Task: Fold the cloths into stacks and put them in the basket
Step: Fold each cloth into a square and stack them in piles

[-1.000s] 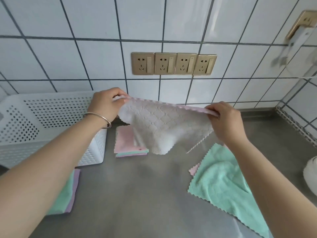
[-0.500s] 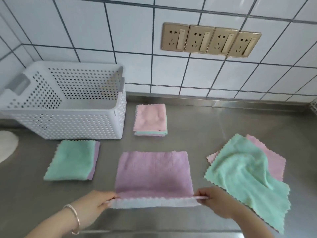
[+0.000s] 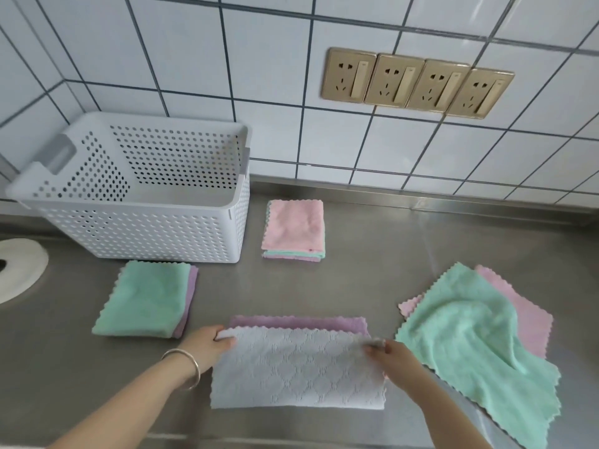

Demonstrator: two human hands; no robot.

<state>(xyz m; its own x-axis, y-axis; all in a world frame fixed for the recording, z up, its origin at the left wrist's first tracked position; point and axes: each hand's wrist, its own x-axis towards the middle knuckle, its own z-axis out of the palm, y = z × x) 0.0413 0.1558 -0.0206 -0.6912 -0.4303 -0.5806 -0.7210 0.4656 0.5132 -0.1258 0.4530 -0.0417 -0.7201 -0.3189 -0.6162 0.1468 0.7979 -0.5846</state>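
Now both hands, left hand [image 3: 207,343] and right hand [image 3: 393,354], pinch the purple cloth [image 3: 296,367].

From the basket [image 3: 146,228], bare bench [image 3: 372,254] runs right past the pink-topped stack [image 3: 293,230]. The green-topped stack [image 3: 147,303] lies just before the basket's front wall, and loose cloths [image 3: 470,335] crowd the bench far right of it.

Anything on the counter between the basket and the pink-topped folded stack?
Nothing: bare steel counter between basket and pink-topped stack, per head view.
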